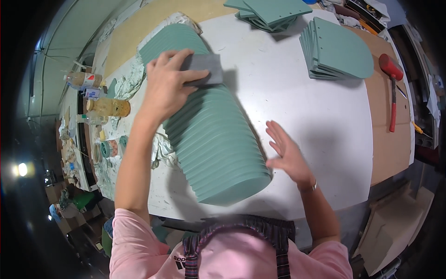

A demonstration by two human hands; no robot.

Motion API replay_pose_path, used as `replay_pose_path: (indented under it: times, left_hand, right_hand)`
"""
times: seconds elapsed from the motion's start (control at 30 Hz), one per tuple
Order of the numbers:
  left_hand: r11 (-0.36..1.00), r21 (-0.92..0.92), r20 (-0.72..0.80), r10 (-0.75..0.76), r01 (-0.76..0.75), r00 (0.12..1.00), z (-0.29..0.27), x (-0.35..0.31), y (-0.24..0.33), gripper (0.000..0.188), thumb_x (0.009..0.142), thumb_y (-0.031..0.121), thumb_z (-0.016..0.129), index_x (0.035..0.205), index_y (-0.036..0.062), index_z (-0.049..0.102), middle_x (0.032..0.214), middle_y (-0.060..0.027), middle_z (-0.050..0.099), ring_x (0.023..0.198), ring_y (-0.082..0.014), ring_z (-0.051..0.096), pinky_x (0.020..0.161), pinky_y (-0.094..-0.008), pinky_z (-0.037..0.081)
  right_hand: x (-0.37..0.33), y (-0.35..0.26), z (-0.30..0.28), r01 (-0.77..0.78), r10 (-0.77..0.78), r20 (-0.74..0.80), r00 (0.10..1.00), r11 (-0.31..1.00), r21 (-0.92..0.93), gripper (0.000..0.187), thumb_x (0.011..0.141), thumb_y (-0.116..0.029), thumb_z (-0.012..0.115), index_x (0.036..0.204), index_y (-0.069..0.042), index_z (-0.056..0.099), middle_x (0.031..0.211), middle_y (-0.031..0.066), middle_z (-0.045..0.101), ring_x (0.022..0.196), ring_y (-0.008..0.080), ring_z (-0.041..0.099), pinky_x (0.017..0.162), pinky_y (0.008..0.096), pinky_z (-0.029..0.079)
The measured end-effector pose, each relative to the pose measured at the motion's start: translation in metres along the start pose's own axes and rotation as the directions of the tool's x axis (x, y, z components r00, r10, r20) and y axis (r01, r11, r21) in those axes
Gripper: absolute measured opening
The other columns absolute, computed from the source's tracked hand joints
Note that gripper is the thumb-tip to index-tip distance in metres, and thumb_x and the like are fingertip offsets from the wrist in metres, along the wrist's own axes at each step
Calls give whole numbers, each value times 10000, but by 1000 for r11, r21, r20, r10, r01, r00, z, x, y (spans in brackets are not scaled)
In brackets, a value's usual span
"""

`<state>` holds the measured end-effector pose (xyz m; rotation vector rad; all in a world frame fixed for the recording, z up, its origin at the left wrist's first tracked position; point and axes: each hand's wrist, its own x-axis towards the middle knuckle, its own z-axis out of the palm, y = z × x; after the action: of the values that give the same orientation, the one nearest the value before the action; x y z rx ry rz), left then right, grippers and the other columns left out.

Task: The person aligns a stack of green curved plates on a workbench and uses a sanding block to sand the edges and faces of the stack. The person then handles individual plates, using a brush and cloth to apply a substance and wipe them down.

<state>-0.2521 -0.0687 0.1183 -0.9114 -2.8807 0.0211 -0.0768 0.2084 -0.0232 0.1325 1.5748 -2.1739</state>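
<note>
A long row of green rounded panels (218, 144), packed face to face, stretches across the white table (320, 181) in front of me. My left hand (165, 86) grips a dark grey sanding block (210, 69) and rests it on the panels' edges toward the far end of the row. Its fingers lie over the block's left part and cover it. On the row's right side, close to the near end, my right hand (290, 158) is open with its fingers apart. Nothing is in that hand, and a small gap seems to separate it from the panels.
More green panels (341, 51) are stacked at the far right, with another stack (274, 11) behind. A red mallet (391, 67) lies on brown cardboard (381, 139). Left of the row stand a jar (111, 108), a plastic bottle (84, 80) and crumpled cloth (130, 83).
</note>
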Motion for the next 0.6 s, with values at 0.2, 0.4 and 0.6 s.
replay_pose_path:
  times: [0.2, 0.4, 0.6]
  left_hand:
    - [994, -4, -77, -106, 106, 991, 20, -14, -13, 528, 703, 88, 852, 1196, 266, 790, 1436, -76, 593, 1277, -318, 527, 1045, -466, 387]
    - [943, -325, 71, 94, -66, 993, -29, -46, 23, 625, 614, 71, 871, 1198, 281, 790, 1391, -86, 623, 1251, -332, 545, 1020, -469, 409]
    - [990, -69, -104, -127, 120, 987, -15, -68, 35, 582, 563, 62, 890, 1111, 250, 822, 1343, -92, 643, 1208, -322, 566, 1014, -454, 393]
  right_hand:
    - [-39, 15, 33, 51, -49, 32, 998, 997, -66, 1204, 727, -149, 917, 1625, 40, 138, 1677, 238, 234, 1556, 335, 257, 1258, 459, 249]
    - [-28, 31, 40, 93, -94, 13, 996, 943, -320, 1267, 654, -285, 976, 1598, 73, 211, 1605, 257, 371, 1500, 312, 364, 1227, 387, 293]
    - [-25, 39, 42, 134, -129, 36, 991, 950, -282, 1232, 663, -220, 963, 1601, 64, 218, 1603, 219, 377, 1487, 291, 375, 1222, 386, 305]
